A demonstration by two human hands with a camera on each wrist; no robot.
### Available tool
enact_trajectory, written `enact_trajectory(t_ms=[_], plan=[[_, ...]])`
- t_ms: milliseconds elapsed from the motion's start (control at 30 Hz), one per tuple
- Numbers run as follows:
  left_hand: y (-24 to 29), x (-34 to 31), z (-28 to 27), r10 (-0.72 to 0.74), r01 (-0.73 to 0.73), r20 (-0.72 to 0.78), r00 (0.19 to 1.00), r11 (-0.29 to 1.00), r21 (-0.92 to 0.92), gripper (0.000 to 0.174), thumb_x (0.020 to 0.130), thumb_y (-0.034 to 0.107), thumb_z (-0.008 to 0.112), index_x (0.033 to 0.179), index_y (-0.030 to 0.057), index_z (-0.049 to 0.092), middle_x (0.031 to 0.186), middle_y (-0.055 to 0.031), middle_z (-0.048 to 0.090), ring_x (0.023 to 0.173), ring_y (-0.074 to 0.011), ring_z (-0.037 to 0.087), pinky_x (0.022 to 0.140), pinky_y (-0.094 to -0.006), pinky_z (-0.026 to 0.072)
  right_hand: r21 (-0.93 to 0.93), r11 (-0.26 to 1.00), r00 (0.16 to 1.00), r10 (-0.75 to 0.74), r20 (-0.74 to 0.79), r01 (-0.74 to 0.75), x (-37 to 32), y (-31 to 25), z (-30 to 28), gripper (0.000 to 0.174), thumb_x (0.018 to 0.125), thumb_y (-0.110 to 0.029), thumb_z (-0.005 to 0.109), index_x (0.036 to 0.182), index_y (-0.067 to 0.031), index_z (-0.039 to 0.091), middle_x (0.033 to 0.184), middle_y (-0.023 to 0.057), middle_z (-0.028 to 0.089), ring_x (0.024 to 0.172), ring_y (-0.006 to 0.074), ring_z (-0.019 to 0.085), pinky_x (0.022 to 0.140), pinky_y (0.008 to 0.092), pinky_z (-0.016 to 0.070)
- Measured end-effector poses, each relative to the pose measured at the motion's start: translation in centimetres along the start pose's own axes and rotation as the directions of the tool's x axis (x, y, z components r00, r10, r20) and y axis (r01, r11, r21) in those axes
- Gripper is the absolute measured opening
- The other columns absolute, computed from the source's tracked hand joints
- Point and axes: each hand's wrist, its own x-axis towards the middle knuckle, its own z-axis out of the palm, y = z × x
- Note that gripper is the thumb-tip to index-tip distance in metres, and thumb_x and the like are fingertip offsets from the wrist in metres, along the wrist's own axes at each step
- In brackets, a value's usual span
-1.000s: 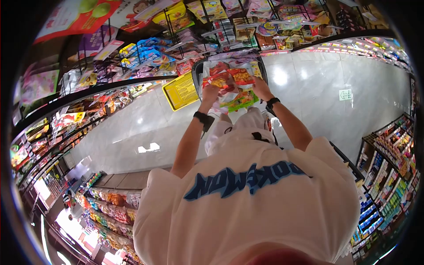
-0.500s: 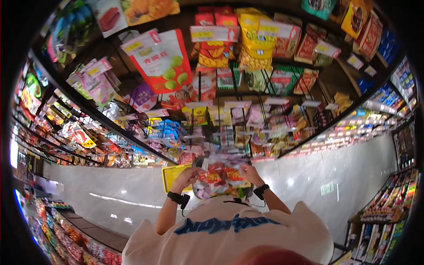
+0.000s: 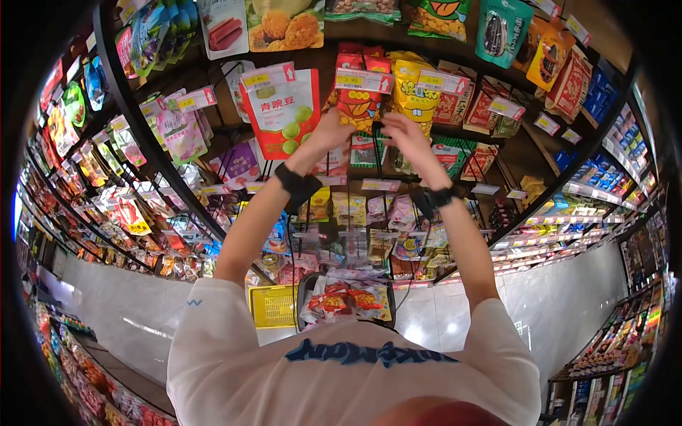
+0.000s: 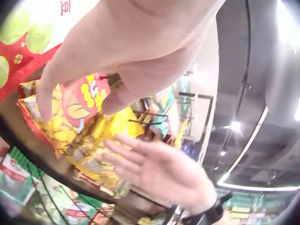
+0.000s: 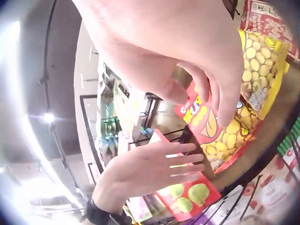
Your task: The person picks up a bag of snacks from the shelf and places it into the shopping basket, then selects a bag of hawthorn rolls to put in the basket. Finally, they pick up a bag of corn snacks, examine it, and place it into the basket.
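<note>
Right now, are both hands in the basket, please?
No, the left hand and right hand are up at the red snack bag, above the basket.

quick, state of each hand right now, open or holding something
left hand: open, fingers straight, up at the hanging red snack bag, not gripping it
right hand: open, fingers loose, at the same bag, holding nothing

Head cam: high, wide, faces shelf (image 3: 529, 153). Wrist cams: very near, angled upward. All share red-yellow snack bag (image 3: 359, 106), upper centre.
</note>
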Motion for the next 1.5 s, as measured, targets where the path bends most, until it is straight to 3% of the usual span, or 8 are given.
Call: enact_trajectory(t_ms=[67, 233, 300, 433, 533, 1200, 1300, 1500], plan=[[-6.9, 5.4, 1.8, 0.139, -0.043, -0.249, 0.959, 0.933, 0.356, 0.054, 0.076, 0.02, 0.069, 0.12, 0.0, 0.045, 0.107, -0.0185, 0.061, 0.097, -0.0262, 0.063, 0.082, -0.035, 0.0509, -0.094, 0.99, 0.989, -0.114, -0.099, 0.104, 2.8, 1.0, 1.5, 0.054, 0.087, -0.009, 0.055, 0.136, 0.0024, 0.035, 0.132, 0.018, 0.048, 0.118, 0.0225, 0.051, 0.096, 0.0322, 0.0438], [-9.1, 7.8, 2.6, 0.082, -0.068, -0.235, 0.968, 0.996, 0.065, 0.068, 0.075, 0.019, 0.074, 0.128, -0.0043, 0.038, 0.121, -0.0173, 0.057, 0.111, -0.0249, 0.057, 0.093, -0.0348, 0.0459, 0.116, 0.99, 0.984, -0.063, -0.167, 0.083, 5.7, 2.8, 3.2, 0.074, 0.087, -0.011, 0.058, 0.146, 0.0003, 0.014, 0.143, 0.0222, 0.035, 0.129, 0.0298, 0.041, 0.101, 0.0364, 0.0378], [-6.5, 5.9, 2.4, 0.081, -0.053, -0.256, 0.963, 0.992, 0.112, 0.063, 0.079, 0.014, 0.073, 0.127, -0.0059, 0.038, 0.12, -0.0148, 0.057, 0.107, -0.0211, 0.059, 0.088, -0.0322, 0.0484, 0.017, 0.997, 0.972, -0.074, -0.222, 0.08, 5.1, 2.5, 3.5, 0.069, 0.088, -0.014, 0.059, 0.144, 0.0011, 0.022, 0.135, 0.0189, 0.044, 0.119, 0.0263, 0.048, 0.095, 0.035, 0.0421], [-4.1, 4.2, 1.3, 0.152, -0.18, -0.119, 0.981, 0.943, -0.281, 0.048, 0.088, 0.02, 0.066, 0.124, -0.0049, 0.044, 0.114, -0.0106, 0.06, 0.097, -0.0144, 0.061, 0.08, -0.0266, 0.05, -0.205, 0.959, 0.944, -0.239, -0.229, 0.194, 4.9, 3.4, 3.0, 0.059, 0.089, -0.019, 0.062, 0.137, 0.0025, 0.036, 0.125, 0.0156, 0.052, 0.11, 0.021, 0.053, 0.09, 0.0321, 0.0443], [1.0, 1.7, -0.4, 0.024, -0.007, 0.039, 0.999, 0.923, -0.385, 0.044, 0.09, 0.022, 0.064, 0.121, -0.0044, 0.048, 0.109, -0.0091, 0.062, 0.093, -0.0125, 0.061, 0.078, -0.0262, 0.0497, 0.043, 0.963, 0.933, -0.248, -0.26, 0.267, 1.5, -2.1, 4.0, 0.05, 0.09, -0.02, 0.062, 0.13, 0.0017, 0.042, 0.123, 0.0137, 0.053, 0.109, 0.0182, 0.054, 0.09, 0.0301, 0.0442], [1.8, -0.9, 1.0, 0.06, -0.037, 0.039, 0.997, 0.897, -0.44, 0.045, 0.089, 0.014, 0.064, 0.124, -0.0051, 0.044, 0.112, -0.0105, 0.061, 0.097, -0.0128, 0.06, 0.083, -0.0279, 0.05, 0.116, 0.943, 0.939, -0.286, -0.193, 0.311, -1.1, -1.8, 3.9, 0.052, 0.089, -0.006, 0.06, 0.134, -0.0025, 0.035, 0.126, 0.0151, 0.048, 0.118, 0.0199, 0.046, 0.096, 0.0295, 0.0402], [0.7, -1.2, 1.6, 0.129, -0.125, -0.023, 0.991, 0.883, -0.453, 0.037, 0.087, 0.016, 0.066, 0.115, -0.0019, 0.05, 0.102, -0.008, 0.064, 0.085, -0.0119, 0.063, 0.071, -0.0249, 0.052, 0.049, 0.936, 0.921, -0.333, -0.201, 0.349, -1.8, -1.5, 4.1, 0.052, 0.089, -0.006, 0.06, 0.134, -0.0035, 0.035, 0.127, 0.0149, 0.048, 0.121, 0.021, 0.044, 0.096, 0.0304, 0.0409], [2.5, -5.3, 1.3, -0.009, 0.051, 0.102, 0.995, 0.903, -0.426, 0.042, 0.088, 0.01, 0.065, 0.123, -0.0026, 0.044, 0.114, -0.0097, 0.06, 0.098, -0.0127, 0.06, 0.082, -0.0266, 0.0495, -0.041, 0.93, 0.912, -0.367, -0.183, 0.366, -4.9, -1.0, 4.5, 0.051, 0.089, -0.004, 0.057, 0.135, -0.0052, 0.034, 0.133, 0.012, 0.04, 0.122, 0.0214, 0.044, 0.096, 0.0332, 0.0432]])
